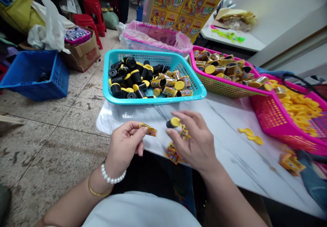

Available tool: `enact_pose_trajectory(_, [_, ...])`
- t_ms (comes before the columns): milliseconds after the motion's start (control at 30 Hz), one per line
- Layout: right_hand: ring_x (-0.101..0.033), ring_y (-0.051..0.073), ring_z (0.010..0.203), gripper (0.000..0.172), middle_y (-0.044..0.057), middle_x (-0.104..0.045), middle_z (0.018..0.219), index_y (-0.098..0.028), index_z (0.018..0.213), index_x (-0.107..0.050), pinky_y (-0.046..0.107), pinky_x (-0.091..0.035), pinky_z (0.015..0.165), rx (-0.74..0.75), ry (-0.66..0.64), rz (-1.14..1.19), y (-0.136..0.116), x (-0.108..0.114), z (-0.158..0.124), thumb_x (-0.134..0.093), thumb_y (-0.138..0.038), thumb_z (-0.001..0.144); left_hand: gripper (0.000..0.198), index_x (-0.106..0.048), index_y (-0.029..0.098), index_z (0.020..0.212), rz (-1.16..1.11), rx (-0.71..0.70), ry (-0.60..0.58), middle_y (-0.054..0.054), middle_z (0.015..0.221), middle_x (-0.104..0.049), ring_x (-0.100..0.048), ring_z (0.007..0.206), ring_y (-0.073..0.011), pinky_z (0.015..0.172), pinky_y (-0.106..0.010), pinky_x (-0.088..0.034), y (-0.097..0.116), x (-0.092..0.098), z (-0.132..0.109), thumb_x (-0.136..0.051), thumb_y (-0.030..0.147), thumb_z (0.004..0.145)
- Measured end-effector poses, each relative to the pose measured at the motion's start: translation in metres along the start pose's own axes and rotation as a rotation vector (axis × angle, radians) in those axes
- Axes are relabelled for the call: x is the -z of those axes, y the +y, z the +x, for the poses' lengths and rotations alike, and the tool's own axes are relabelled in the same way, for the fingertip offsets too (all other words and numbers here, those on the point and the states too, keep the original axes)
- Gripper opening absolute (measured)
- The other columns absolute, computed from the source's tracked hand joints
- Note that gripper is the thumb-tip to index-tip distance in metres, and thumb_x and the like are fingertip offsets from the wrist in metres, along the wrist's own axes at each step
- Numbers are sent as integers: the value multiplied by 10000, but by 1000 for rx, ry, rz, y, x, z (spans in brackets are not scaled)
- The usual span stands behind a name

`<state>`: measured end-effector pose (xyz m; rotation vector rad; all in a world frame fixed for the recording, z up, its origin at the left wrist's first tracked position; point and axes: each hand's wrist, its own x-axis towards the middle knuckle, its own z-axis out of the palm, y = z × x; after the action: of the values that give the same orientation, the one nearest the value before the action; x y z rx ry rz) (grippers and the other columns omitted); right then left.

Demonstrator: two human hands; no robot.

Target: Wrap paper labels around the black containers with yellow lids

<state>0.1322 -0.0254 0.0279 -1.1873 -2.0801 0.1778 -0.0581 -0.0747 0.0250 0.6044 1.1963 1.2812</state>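
Note:
My left hand [129,136] pinches a small flat yellow printed sleeve [148,130] between thumb and fingers, over the near edge of the table. To its right, my right hand [191,138] curls its thumb and fingers around a small black canister [173,122] with a yellow cap, tilted on its side. More printed sleeves [173,152] lie beneath and beside the right hand, partly hidden by it. Beyond both hands stands a turquoise basket [153,101]. Black canisters [136,76] with yellow caps fill its left part, and canisters in printed sleeves [170,91] lie on the right.
A pink basket [230,88] of sleeved canisters stands at right, beside another pink basket [270,118] of yellow plastic pieces. A few yellow pieces [250,136] lie on the marbled table [227,159]. A blue crate [38,87] sits on the floor; printed cartons [178,9] are stacked behind.

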Motion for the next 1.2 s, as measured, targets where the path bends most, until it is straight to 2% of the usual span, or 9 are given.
enact_pose_trajectory(100, [-689,257,883,222,106,-723,1008,-212,1016,-759,419,-578,807,-109,-88,-45,23,3,7,-697,-341,845,330,-665,123,786,-127,173,-53,0,574,-674,-403,303,-14,311,-128,-240,7,0,9,-862,361,671])
enact_pose_trajectory(167, [-674,195,727,192,59,-729,869,-216,987,-758,346,-575,692,-286,-112,200,28,6,9,-702,-325,840,374,-654,118,776,-206,248,-81,7,561,-657,-383,310,-5,306,-120,-199,11,-3,14,-899,341,603])
enact_pose_trajectory(267, [-633,143,586,309,22,-721,780,-232,1044,-759,286,-547,560,-565,-110,759,24,12,9,-757,-430,808,402,-626,131,746,-301,335,-120,55,452,-543,-350,325,-6,310,-107,-146,15,-7,19,-926,318,554])
enact_pose_trajectory(333, [-612,130,538,358,10,-716,747,-245,1023,-774,281,-544,527,-640,-138,1016,17,14,8,-806,-484,759,406,-609,137,723,-347,377,-159,84,416,-468,-331,335,-5,315,-103,-126,15,-10,21,-936,290,537])
enact_pose_trajectory(400, [-616,126,544,363,7,-724,757,-254,988,-786,277,-553,531,-657,-145,1100,12,14,7,-848,-491,720,402,-596,137,705,-376,399,-190,91,435,-456,-327,340,0,319,-104,-128,13,-12,22,-938,263,534])
enact_pose_trajectory(667, [-745,147,842,176,10,-785,941,-275,999,-776,227,-615,745,-511,-7,830,3,12,2,-793,-336,835,354,-613,115,745,-384,371,-234,53,589,-554,-348,349,20,335,-120,-143,5,-16,24,-904,259,602])
enact_pose_trajectory(867, [-740,199,1098,241,44,-763,1201,-259,1110,-692,332,-599,992,-332,-46,695,-16,15,-4,-737,-218,876,369,-618,110,732,-381,349,-247,46,600,-553,-361,367,18,340,-121,-150,6,-18,26,-904,302,599])
enact_pose_trajectory(1033, [-760,206,1048,214,79,-762,1201,-235,1090,-659,341,-613,972,-334,-16,552,-19,11,-7,-722,-239,885,359,-616,129,705,-387,352,-236,79,493,-474,-317,347,5,339,-132,-146,6,-18,26,-906,311,595])
enact_pose_trajectory(1200, [-772,208,944,215,68,-782,1086,-252,1064,-654,338,-646,851,-326,-84,689,-18,10,-5,-744,-264,869,354,-683,121,756,-308,281,-201,60,459,-486,-308,368,-9,348,-132,-119,3,-14,17,-892,385,648])
